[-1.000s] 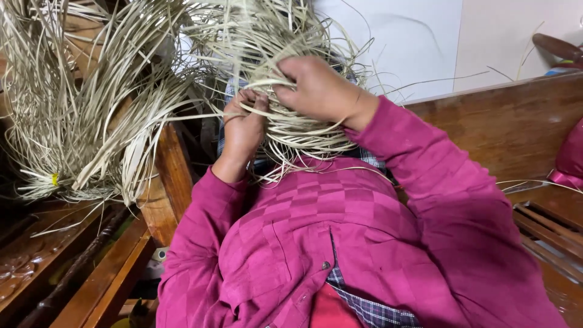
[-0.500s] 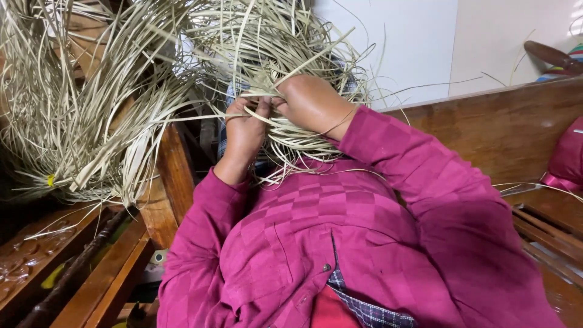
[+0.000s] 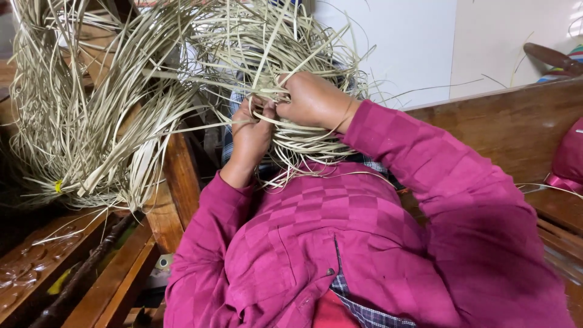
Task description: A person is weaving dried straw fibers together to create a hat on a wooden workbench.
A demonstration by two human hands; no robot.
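Straw strips [image 3: 291,121], tangled in front of the chest, are pinched by both hands: left hand [image 3: 252,136] and right hand [image 3: 313,100] touch. Loose bundle [image 3: 91,121] drapes over wooden frame [image 3: 179,176]. Wooden bench [image 3: 516,127] meets white wall [image 3: 395,42].

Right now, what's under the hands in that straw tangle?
Under the left hand and right hand lies a coiled mass of pale straw strips, resting on the magenta shirt. A bit of plaid cloth shows beside it. Anything deeper is covered.
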